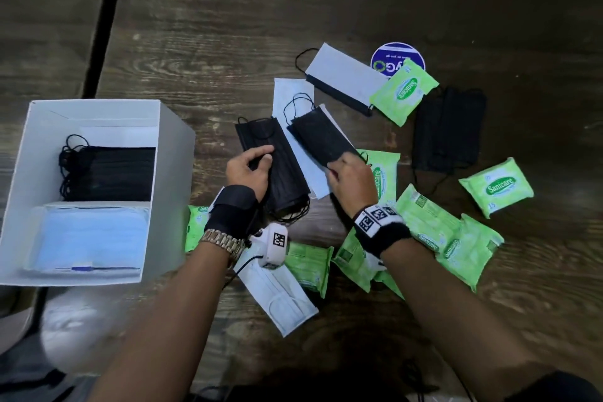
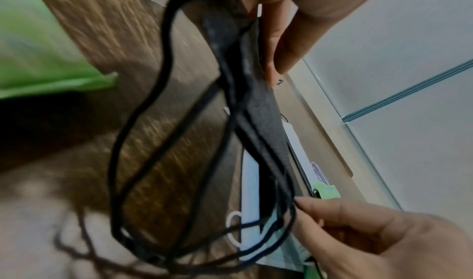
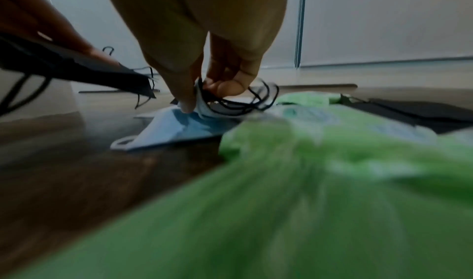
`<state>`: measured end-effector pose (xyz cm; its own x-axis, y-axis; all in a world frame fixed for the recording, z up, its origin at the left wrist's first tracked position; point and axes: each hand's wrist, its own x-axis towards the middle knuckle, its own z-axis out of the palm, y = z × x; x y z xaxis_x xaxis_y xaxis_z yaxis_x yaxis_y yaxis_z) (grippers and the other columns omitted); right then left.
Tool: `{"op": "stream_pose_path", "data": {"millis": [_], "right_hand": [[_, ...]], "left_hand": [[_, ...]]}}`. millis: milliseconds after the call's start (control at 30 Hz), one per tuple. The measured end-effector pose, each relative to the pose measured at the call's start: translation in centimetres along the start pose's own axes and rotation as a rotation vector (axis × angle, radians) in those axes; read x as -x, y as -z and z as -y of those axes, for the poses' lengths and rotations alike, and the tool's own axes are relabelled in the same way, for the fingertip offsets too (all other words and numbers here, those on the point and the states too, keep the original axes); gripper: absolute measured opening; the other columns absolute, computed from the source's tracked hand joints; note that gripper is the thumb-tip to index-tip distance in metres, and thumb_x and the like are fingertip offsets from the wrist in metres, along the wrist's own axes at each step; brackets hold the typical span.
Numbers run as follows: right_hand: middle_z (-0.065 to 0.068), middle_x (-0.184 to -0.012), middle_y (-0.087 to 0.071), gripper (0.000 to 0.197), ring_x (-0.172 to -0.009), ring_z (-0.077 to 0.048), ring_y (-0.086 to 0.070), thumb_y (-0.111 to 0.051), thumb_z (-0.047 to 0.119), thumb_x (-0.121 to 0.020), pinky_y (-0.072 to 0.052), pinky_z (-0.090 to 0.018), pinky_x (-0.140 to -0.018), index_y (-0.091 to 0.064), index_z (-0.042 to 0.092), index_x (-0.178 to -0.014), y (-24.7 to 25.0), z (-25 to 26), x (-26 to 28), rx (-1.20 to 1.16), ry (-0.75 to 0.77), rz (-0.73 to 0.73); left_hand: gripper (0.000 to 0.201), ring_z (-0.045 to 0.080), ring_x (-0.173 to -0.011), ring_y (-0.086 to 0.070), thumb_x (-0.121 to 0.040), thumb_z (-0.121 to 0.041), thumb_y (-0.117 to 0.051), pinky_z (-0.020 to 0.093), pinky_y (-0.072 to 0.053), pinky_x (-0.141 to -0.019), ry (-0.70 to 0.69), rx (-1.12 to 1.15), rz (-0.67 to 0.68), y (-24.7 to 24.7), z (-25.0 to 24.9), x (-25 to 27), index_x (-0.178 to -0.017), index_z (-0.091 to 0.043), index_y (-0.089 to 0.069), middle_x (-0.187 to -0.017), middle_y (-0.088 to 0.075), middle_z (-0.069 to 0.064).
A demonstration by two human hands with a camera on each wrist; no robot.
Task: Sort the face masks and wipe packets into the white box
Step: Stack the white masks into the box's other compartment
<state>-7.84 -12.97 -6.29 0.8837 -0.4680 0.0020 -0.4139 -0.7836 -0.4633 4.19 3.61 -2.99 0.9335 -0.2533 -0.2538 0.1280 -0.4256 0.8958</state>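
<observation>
The white box [image 1: 176,147] stands at the left, with a stack of black masks [image 1: 111,173] in its far part and blue masks [image 1: 91,238] in its near part. My left hand [image 1: 265,157] grips a bundle of black masks [image 1: 287,173] just above the table; in the left wrist view the bundle [image 2: 258,109] and its ear loops hang between my fingers [image 2: 279,46] and thumb. My right hand [image 1: 336,167] pinches the near end of another black mask [image 1: 321,137], which lies on a pale blue mask [image 1: 290,98]. Its fingertips [image 3: 187,103] press the mask's edge.
Several green wipe packets [image 1: 496,186] lie scattered at the right and near my wrists. A white-backed mask [image 1: 346,75], a dark pile of black masks [image 1: 447,130] and a round blue sticker [image 1: 398,57] lie farther back. A pale mask [image 1: 280,297] lies under my left forearm.
</observation>
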Motion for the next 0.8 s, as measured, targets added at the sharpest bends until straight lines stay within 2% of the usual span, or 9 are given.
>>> {"op": "stream_pose_path", "data": {"millis": [133, 233, 400, 500, 567, 600, 667, 700, 800], "right_hand": [[-0.017, -0.087, -0.064, 0.017, -0.081, -0.034, -0.063, -0.071, 0.018, -0.087, -0.049, -0.035, -0.072, -0.077, 0.003, -0.091, -0.4, 0.4, 1.1, -0.036, -0.045, 0.178], [-0.016, -0.08, -0.065, 0.015, -0.074, -0.032, -0.062, -0.072, 0.018, -0.087, -0.046, -0.033, -0.067, -0.079, 0.005, -0.086, -0.1, 0.2, 1.1, -0.123, -0.069, 0.158], [-0.014, -0.081, -0.069, 0.014, -0.075, -0.029, -0.062, -0.069, 0.015, -0.089, -0.05, -0.035, -0.073, -0.08, 0.007, -0.086, 0.2, 0.2, 0.7, -0.189, -0.139, 0.127], [-0.016, -0.084, -0.068, 0.018, -0.079, -0.035, -0.062, -0.063, 0.016, -0.091, -0.049, -0.038, -0.071, -0.076, 0.005, -0.085, 0.5, 0.6, 0.6, -0.166, -0.157, 0.044], [-0.018, -0.085, -0.066, 0.018, -0.078, -0.036, -0.061, -0.061, 0.015, -0.092, -0.046, -0.038, -0.068, -0.074, 0.004, -0.086, 1.5, 1.1, 0.5, -0.171, -0.156, -0.079], [-0.017, -0.084, -0.064, 0.018, -0.076, -0.034, -0.06, -0.061, 0.015, -0.092, -0.045, -0.037, -0.067, -0.073, 0.003, -0.086, 2.2, 1.5, 0.5, -0.175, -0.146, -0.146], [-0.013, -0.082, -0.062, 0.015, -0.071, -0.029, -0.058, -0.061, 0.013, -0.092, -0.043, -0.033, -0.064, -0.071, 0.004, -0.084, 3.4, 2.8, 0.9, -0.187, -0.086, -0.258], [-0.01, -0.08, -0.06, 0.014, -0.069, -0.027, -0.057, -0.061, 0.012, -0.091, -0.042, -0.032, -0.063, -0.07, 0.005, -0.082, 3.8, 3.6, 1.3, -0.195, -0.035, -0.289], [-0.009, -0.075, -0.058, 0.014, -0.064, -0.025, -0.056, -0.063, 0.014, -0.089, -0.045, -0.034, -0.061, -0.068, 0.007, -0.077, 3.8, 6.3, 3.3, -0.207, 0.081, -0.283]], "left_hand": [[0.02, 0.009, -0.091, -0.06, -0.092, -0.005, -0.06, -0.003, -0.04, -0.072, 0.017, -0.046, 0.003, 1.5, 0.8, 1.2, -0.107, -0.006, -0.072, -0.1, -0.069, 0.004], [0.02, 0.01, -0.089, -0.059, -0.092, -0.003, -0.059, -0.004, -0.04, -0.069, 0.027, -0.036, 0.005, 2.0, 1.0, 2.0, -0.108, -0.004, -0.071, -0.099, -0.067, 0.004], [0.02, 0.01, -0.091, -0.06, -0.092, -0.006, -0.06, 0.003, -0.047, -0.075, 0.056, -0.022, 0.031, 2.2, 1.2, 3.3, -0.108, -0.007, -0.072, -0.098, -0.067, 0.003], [0.02, 0.01, -0.092, -0.059, -0.092, -0.005, -0.06, -0.004, -0.04, -0.069, 0.048, -0.021, 0.069, 2.0, 1.0, 3.9, -0.108, -0.005, -0.071, -0.098, -0.066, 0.003], [0.019, 0.01, -0.094, -0.059, -0.092, -0.007, -0.061, -0.003, -0.04, -0.072, 0.039, -0.032, 0.098, 1.8, 0.7, 4.0, -0.108, -0.006, -0.072, -0.101, -0.068, 0.004], [0.019, 0.01, -0.094, -0.06, -0.092, -0.009, -0.061, 0.002, -0.044, -0.078, 0.043, -0.03, 0.11, 1.6, 0.6, 4.0, -0.107, -0.007, -0.072, -0.102, -0.069, 0.006], [0.018, 0.011, -0.094, -0.062, -0.092, -0.015, -0.063, 0.02, -0.05, -0.091, 0.065, 0.02, 0.126, 1.1, 0.2, 3.9, -0.105, -0.008, -0.073, -0.103, -0.072, 0.008], [0.019, 0.011, -0.093, -0.062, -0.092, -0.019, -0.064, 0.026, -0.051, -0.094, 0.084, 0.049, 0.13, 0.7, -0.1, 3.8, -0.104, -0.008, -0.074, -0.101, -0.072, 0.008], [0.028, 0.005, -0.081, -0.061, -0.09, -0.034, -0.066, 0.023, -0.05, -0.083, 0.156, 0.151, 0.149, -0.4, -1.6, 4.1, -0.097, -0.009, -0.075, -0.086, -0.071, -0.001]]}}
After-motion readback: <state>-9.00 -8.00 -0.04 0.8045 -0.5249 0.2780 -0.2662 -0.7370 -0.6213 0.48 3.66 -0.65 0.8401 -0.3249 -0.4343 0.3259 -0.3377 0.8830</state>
